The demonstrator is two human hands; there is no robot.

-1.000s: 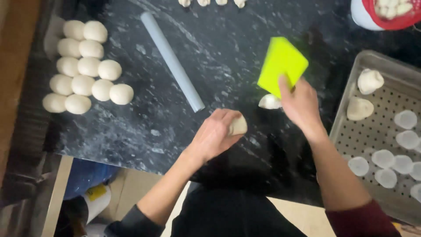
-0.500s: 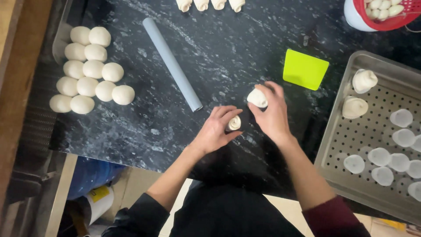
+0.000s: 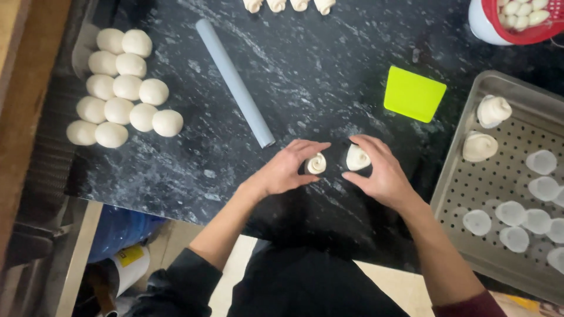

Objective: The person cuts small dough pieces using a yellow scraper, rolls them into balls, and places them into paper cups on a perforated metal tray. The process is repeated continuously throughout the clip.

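Left hand (image 3: 285, 170) cups a spiral dough piece (image 3: 316, 164), right hand (image 3: 382, 170) holds another (image 3: 357, 158) on the bench (image 3: 329, 76); squeezing harder would probably flatten the swirls.

The left hand (image 3: 288, 169) covered the near side of a spiral dough piece (image 3: 316, 163), and the right hand (image 3: 382, 170) hid the right side and underside of a second dough piece (image 3: 356, 158). Four shaped dough pieces (image 3: 288, 4) were cut off by the top edge, as was the red-rimmed bowl (image 3: 511, 26). The perforated tray (image 3: 470, 188) ran off the right edge
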